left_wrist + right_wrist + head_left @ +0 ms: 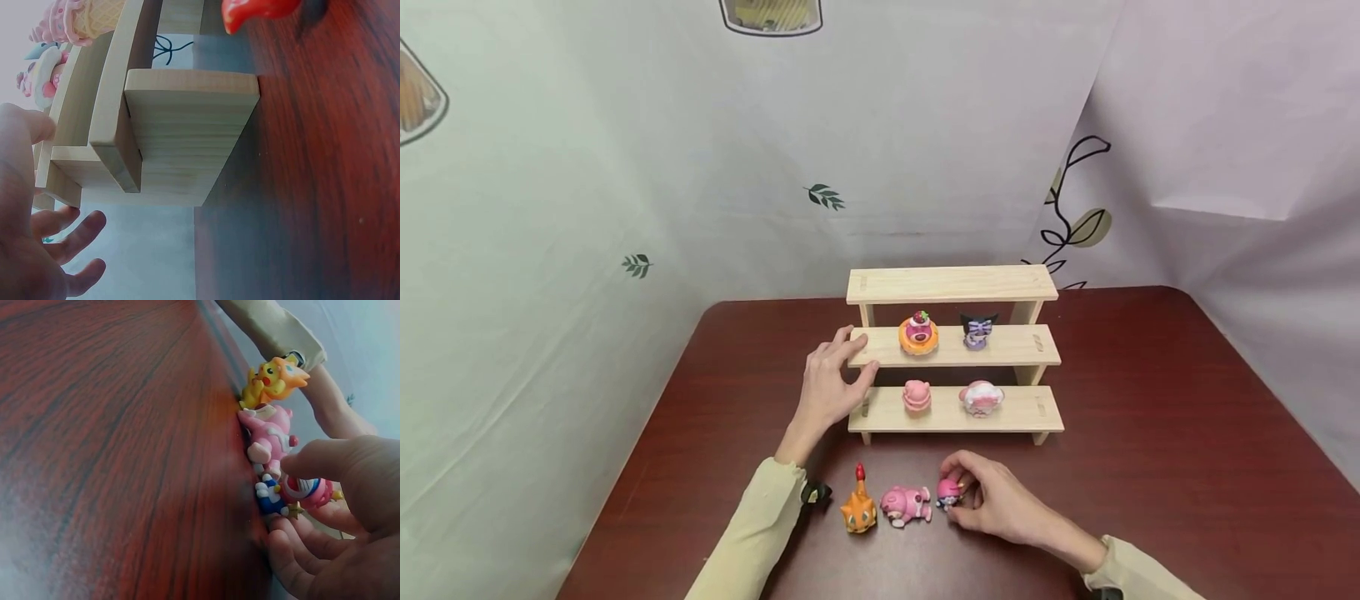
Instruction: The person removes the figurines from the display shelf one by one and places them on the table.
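My left hand holds the left end of the wooden three-tier display shelf, thumb at the middle plank's front and a finger over its top. The left wrist view shows the other fingers spread past the shelf end. At the table's front, my right hand has thumb and fingers around a small pink-and-blue figurine with a gold star. It lies close to a pink bear figurine on its back. Left of that is an orange figurine with a red-tipped tail.
On the middle tier sit a bear in an orange ring and a black-eared purple figurine. The bottom tier bears a pink ice-cream-cone figurine and a white-and-pink figurine. A patterned cloth hangs behind the dark red table.
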Demonstrator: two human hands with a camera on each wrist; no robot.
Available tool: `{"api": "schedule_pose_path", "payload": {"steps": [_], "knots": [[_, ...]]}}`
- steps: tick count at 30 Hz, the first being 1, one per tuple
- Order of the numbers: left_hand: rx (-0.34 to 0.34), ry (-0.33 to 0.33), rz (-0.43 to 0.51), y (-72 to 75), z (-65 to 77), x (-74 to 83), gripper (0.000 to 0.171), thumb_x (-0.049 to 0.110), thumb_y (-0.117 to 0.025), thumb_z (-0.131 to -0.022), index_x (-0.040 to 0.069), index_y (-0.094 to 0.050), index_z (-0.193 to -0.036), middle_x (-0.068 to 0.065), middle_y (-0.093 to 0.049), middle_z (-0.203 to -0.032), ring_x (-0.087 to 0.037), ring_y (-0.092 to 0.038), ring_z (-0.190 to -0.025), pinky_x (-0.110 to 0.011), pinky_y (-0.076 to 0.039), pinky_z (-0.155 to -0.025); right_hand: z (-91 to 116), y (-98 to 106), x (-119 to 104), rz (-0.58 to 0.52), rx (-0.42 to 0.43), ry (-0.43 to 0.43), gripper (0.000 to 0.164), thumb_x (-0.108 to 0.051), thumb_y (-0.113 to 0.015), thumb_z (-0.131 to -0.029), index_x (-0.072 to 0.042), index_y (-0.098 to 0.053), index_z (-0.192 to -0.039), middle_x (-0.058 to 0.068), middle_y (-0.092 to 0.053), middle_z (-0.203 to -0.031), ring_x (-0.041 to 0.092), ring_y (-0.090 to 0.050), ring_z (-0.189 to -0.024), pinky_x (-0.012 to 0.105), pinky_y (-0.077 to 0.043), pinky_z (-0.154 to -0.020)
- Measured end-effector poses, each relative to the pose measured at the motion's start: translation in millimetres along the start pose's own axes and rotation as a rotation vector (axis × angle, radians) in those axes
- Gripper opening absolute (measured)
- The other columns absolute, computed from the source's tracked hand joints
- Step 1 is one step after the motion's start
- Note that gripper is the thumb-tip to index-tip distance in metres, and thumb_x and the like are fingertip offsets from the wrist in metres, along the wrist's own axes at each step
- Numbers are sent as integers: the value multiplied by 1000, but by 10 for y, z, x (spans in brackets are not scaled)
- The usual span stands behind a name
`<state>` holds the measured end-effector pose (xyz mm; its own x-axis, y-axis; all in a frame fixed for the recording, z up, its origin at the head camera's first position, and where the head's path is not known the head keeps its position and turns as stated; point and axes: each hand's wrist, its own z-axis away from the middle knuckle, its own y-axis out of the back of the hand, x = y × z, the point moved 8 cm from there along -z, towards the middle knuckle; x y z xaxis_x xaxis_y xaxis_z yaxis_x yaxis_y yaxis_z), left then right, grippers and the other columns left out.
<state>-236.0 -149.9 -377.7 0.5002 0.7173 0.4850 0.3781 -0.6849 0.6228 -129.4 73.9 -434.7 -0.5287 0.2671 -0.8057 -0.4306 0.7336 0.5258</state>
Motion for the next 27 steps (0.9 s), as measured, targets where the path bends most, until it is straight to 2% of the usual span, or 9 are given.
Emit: {"api": "schedule_pose_path", "payload": {"steps": [4, 9, 12, 15, 20, 23, 27], "knots": [[-5, 12, -5, -5, 38, -20, 45, 29, -72, -86, 4, -71, -124, -21, -59, -135, -43, -61, -108, -62, -38, -96, 49, 29, -8, 35, 34, 11, 43, -1, -83, -71, -4, -60, -107, -3, -63, -94, 10, -61, -78, 25, -51, -60], [-6, 11, -2, -4, 38, -9, 45, 29, -73, -86, 4, -71, -124, -21, -60, -134, -44, -61, -108, -62, -38, -95, 114, 156, -109, 177, 150, 62, 44, -6, -85, -70, -8, -62, -107, -2, -60, -96, 15, -57, -84, 28, -48, -68], [-4, 9, -3, -2, 19, -3, 45, 29, -73, -86, 4, -71, -124, -21, -59, -135, -44, -61, -107, -62, -38, -95, 125, 235, -180, 213, 197, 85, 44, -4, -86, -70, -8, -63, -107, -1, -59, -95, 17, -56, -84, 29, -47, -70], [-10, 11, -1, -4, 4, 3, 46, 29, -72, -87, 5, -70, -125, -21, -59, -136, -44, -60, -108, -62, -38, -96, 126, 304, -232, 190, 217, 96, 42, 0, -84, -71, -9, -63, -106, -1, -60, -94, 16, -57, -82, 28, -47, -67], [-7, 4, 5, 0, 26, 16, 46, 27, -74, -85, 4, -70, -125, -23, -59, -134, -45, -61, -108, -63, -38, -94, 113, 403, -281, 84, 207, 92, 39, 7, -80, -75, -12, -64, -105, 0, -63, -89, 12, -60, -75, 27, -49, -60], [0, -5, 5, 3, 30, 18, 46, 27, -74, -85, 4, -70, -124, -23, -59, -134, -45, -61, -107, -63, -39, -93, 74, 505, -319, 31, 220, 109, 41, 12, -77, -76, -10, -63, -108, 1, -65, -88, 10, -61, -73, 26, -51, -59], [4, -8, 5, 3, 19, 10, 46, 27, -73, -86, 4, -70, -125, -23, -59, -134, -45, -61, -109, -63, -38, -94, -9, 722, -360, -2, 285, 127, 41, 18, -71, -77, -2, -62, -112, 5, -66, -93, 12, -62, -77, 24, -51, -62]]}}
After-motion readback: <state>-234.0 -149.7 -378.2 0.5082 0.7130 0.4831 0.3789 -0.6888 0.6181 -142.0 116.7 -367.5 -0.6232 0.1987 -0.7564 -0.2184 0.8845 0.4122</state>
